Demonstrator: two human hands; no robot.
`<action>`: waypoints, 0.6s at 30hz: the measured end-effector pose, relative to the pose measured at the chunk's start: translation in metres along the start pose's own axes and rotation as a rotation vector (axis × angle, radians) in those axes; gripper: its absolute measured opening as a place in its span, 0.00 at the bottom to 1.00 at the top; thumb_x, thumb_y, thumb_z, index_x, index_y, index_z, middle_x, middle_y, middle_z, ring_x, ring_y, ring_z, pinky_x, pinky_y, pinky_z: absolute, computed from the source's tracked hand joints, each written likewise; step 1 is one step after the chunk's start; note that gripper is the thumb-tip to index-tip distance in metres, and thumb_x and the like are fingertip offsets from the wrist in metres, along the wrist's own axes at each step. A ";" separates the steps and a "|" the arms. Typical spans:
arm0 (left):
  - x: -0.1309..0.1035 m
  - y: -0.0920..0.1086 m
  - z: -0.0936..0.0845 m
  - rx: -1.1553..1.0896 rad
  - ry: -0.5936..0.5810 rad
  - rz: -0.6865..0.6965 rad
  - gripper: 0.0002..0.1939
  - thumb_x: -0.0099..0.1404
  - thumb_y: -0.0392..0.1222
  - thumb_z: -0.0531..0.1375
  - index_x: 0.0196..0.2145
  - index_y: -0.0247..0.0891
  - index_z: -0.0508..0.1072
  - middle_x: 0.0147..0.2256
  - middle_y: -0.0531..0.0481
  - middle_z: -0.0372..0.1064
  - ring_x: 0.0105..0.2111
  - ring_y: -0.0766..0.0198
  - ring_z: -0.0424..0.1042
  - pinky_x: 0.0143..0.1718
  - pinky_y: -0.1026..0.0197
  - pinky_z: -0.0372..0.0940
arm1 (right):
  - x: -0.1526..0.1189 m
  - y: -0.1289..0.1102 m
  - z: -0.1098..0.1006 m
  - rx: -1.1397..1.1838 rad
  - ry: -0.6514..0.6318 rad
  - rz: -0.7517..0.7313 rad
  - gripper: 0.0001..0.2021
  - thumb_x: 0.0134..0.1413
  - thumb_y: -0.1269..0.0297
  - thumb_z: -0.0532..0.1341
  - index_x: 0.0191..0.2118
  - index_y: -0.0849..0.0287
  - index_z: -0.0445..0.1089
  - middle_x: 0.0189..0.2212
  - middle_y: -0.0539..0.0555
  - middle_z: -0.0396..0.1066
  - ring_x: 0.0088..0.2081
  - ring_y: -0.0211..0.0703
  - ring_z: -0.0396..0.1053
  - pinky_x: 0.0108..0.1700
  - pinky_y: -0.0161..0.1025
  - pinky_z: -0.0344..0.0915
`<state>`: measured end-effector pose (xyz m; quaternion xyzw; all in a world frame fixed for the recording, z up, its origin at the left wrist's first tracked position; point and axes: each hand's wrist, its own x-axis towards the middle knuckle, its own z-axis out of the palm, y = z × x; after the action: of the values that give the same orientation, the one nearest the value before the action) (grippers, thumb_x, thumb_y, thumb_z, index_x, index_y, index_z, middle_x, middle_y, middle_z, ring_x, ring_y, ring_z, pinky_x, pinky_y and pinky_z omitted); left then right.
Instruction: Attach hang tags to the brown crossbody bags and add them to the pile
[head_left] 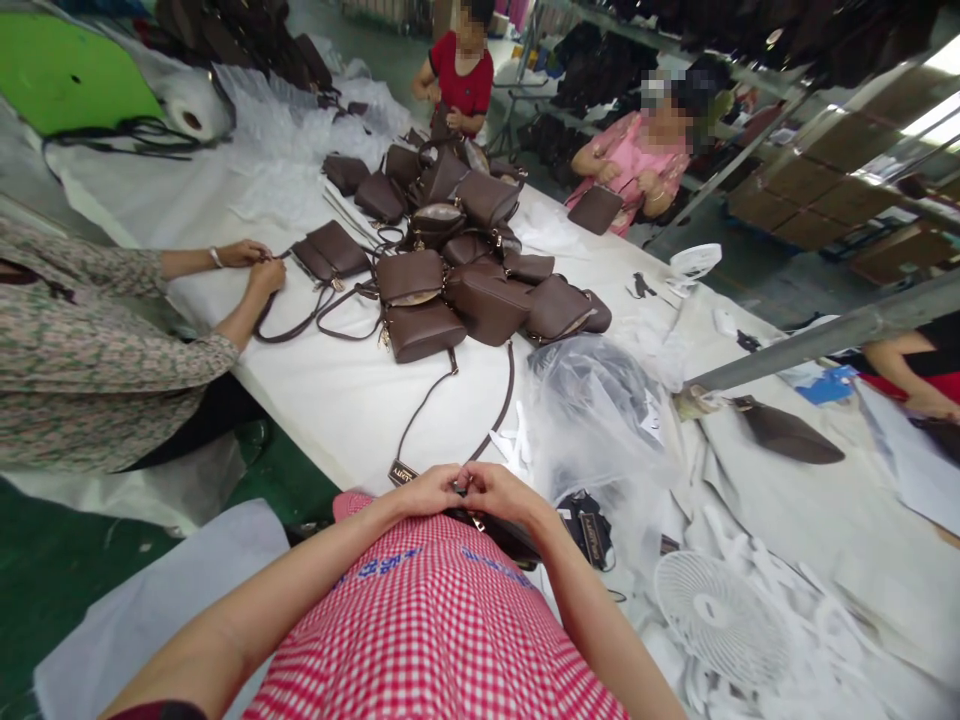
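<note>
My left hand (431, 490) and my right hand (496, 492) meet at my waist, fingertips pinched together. Between them is a small dark piece that looks like part of a bag strap; its details are hidden by my fingers. A dark brown strap (501, 415) runs from the pile down to my fingertips. Below my right hand, a dark brown handbag (510, 540) with a gold zip pull (478, 523) lies against my checked apron (442, 610), partly covered by my forearm. A black label tag (403, 473) with gold lettering hangs beside my left hand.
A heap of brown handbags (487, 300) covers the table's middle. To its right are a clear plastic bag (592, 400), a white fan (720, 615) and a metal pole (795, 350). At left, a co-worker's hands (259, 268) hold a strap. Other people work across the table.
</note>
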<state>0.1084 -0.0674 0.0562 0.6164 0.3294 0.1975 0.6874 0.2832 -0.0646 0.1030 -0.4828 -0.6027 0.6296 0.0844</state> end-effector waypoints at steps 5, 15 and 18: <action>-0.001 -0.002 0.001 0.093 0.057 -0.031 0.08 0.52 0.31 0.56 0.32 0.35 0.68 0.31 0.54 0.64 0.30 0.66 0.63 0.34 0.65 0.59 | -0.003 0.017 0.012 0.385 0.050 -0.010 0.10 0.42 0.67 0.63 0.34 0.57 0.64 0.16 0.40 0.62 0.19 0.32 0.61 0.25 0.31 0.57; 0.002 0.006 0.003 0.262 0.096 -0.047 0.05 0.54 0.33 0.54 0.31 0.35 0.67 0.28 0.56 0.58 0.28 0.68 0.59 0.30 0.66 0.56 | -0.004 0.025 0.025 0.597 0.262 -0.041 0.12 0.40 0.61 0.67 0.30 0.57 0.64 0.20 0.42 0.66 0.23 0.32 0.62 0.27 0.31 0.58; -0.003 0.007 0.006 0.263 0.123 -0.054 0.12 0.53 0.31 0.52 0.37 0.36 0.67 0.27 0.56 0.57 0.26 0.68 0.58 0.28 0.67 0.55 | -0.003 0.030 0.022 0.451 0.310 -0.087 0.10 0.41 0.62 0.65 0.28 0.57 0.63 0.20 0.42 0.64 0.22 0.33 0.61 0.27 0.31 0.57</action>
<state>0.1115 -0.0727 0.0643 0.6788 0.4105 0.1712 0.5843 0.2832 -0.0888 0.0751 -0.5163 -0.4474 0.6621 0.3080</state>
